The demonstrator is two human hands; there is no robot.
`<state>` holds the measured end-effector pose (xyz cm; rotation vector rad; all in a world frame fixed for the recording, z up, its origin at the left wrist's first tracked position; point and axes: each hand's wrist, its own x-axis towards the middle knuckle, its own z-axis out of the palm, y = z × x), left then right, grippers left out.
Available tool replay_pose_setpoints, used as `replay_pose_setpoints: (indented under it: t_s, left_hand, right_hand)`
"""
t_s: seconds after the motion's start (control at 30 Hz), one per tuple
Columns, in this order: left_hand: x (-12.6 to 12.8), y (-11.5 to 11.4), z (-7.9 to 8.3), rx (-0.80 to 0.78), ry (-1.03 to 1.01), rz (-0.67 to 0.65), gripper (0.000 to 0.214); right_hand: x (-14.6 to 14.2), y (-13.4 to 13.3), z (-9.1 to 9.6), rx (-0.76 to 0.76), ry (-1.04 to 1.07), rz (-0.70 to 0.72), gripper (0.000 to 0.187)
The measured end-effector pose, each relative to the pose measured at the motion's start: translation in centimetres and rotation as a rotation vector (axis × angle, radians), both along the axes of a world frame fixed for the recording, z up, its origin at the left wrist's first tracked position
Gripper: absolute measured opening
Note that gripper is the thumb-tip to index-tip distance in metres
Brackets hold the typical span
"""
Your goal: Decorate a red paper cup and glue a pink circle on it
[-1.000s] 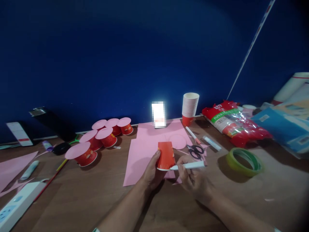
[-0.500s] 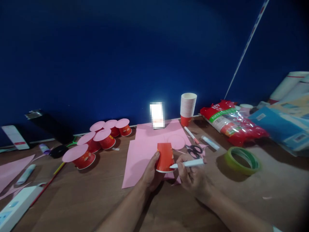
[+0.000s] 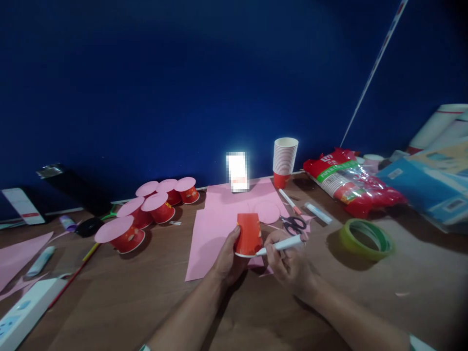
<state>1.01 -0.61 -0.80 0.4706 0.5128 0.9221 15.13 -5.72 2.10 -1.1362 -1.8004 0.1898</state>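
Note:
My left hand (image 3: 228, 256) is closed around a red paper cup (image 3: 248, 234), held upside down with its white rim at the bottom. In my right hand (image 3: 288, 263) is a white marker (image 3: 281, 244), its tip at the cup's lower right edge near the rim. Pink paper sheets (image 3: 210, 229) lie beneath and behind the cup. Just beyond my right hand, black-handled scissors (image 3: 294, 224) rest beside a pink paper circle (image 3: 266, 212).
Several upturned red cups topped with pink discs (image 3: 157, 201) stand at left. Behind are a cup stack (image 3: 285, 158) and a bright pixelated patch (image 3: 238, 171). To the right lie a red cup package (image 3: 351, 183) and a green tape roll (image 3: 367, 239). A power strip (image 3: 31, 309) sits front left.
The marker tip has shifted slightly left and down toward the cup's rim, and its back end has risen a little. The view has tilted slightly.

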Motion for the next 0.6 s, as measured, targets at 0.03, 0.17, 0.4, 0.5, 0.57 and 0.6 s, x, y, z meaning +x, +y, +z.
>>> replay_pose_setpoints:
  t_s: [0.03,0.17,0.4,0.5,0.57,0.6]
  left_hand:
    - [0.00,0.02,-0.03,0.003,0.003,-0.002,0.039]
    - [-0.04,0.06,-0.13,0.019,-0.006,-0.018,0.042]
    - [-0.04,0.02,-0.01,0.046,-0.035,-0.033,0.040]
    - [-0.05,-0.06,0.11,0.048,-0.012,-0.040,0.042]
    - [-0.06,-0.09,0.15,0.044,-0.001,-0.042,0.043]
    - [-0.07,-0.09,0.15,0.043,0.001,-0.037,0.043]
  right_hand:
    - [-0.02,0.00,-0.01,-0.004,0.005,-0.003,0.019]
    - [0.02,0.12,-0.24,0.021,0.023,-0.033,0.019]
    - [0.29,0.31,-0.46,0.040,0.058,-0.061,0.014]
    - [0.29,0.31,-0.43,0.036,0.068,-0.058,0.015]
    - [0.26,0.30,-0.38,0.029,0.068,-0.061,0.015]
    - [0.25,0.30,-0.34,0.026,0.063,-0.061,0.015]
